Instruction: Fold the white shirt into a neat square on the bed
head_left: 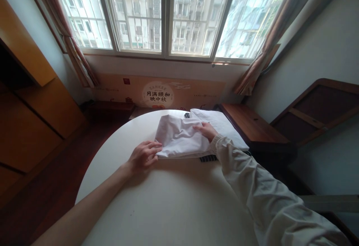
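Note:
A folded white cloth (178,137), perhaps a garment, lies on the white round table (165,205), with soft creases across its middle. At its near left corner, my left hand (146,154) is closed on the edge, fingers above and the thumb lower down. My right hand (206,130) reaches onto the cloth's right part, thumb and fingers pinched together on the fabric. Under and beside that hand lies a second flat white cloth (224,122). Pieces of a black item with white stripes (209,158) show at the near and far edges of the cloths.
Beyond the table stand a low brown wooden cabinet (252,122) on the right and a printed cardboard panel (117,88) below the barred window (165,17). Curtains (77,58) hang at both sides. Orange-brown cupboards (36,126) line the left, above a dark red floor.

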Action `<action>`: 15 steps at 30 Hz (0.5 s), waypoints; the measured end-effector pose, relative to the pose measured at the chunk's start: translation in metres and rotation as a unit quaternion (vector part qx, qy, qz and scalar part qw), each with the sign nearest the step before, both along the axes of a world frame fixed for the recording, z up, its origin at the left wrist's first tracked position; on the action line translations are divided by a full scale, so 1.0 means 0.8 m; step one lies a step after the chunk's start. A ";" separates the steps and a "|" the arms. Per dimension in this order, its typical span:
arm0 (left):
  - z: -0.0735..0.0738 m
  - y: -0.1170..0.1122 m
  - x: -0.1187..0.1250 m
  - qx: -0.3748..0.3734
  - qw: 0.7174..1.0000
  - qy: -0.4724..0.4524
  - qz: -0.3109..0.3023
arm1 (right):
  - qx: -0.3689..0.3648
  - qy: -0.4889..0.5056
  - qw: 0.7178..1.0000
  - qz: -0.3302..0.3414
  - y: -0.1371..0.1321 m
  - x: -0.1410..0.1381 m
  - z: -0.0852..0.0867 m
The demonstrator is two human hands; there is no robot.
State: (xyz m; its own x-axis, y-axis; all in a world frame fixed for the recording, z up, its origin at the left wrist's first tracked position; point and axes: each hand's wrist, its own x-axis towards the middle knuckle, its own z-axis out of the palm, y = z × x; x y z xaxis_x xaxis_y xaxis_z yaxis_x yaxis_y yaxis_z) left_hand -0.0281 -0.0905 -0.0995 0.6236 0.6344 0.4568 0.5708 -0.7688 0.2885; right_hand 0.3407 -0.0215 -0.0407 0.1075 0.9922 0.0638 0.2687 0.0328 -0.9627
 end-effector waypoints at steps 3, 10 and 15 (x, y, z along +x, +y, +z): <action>0.005 0.013 0.007 -0.097 0.988 -0.110 0.054 | 0.002 -0.011 1.000 -0.008 0.000 0.001 0.004; 0.009 0.086 0.049 -0.241 0.926 -0.193 0.217 | 0.139 -0.063 0.988 -0.021 -0.032 0.027 0.018; 0.021 0.128 0.081 -0.360 0.886 -0.128 0.264 | 0.115 -0.110 0.985 -0.059 -0.041 0.062 0.007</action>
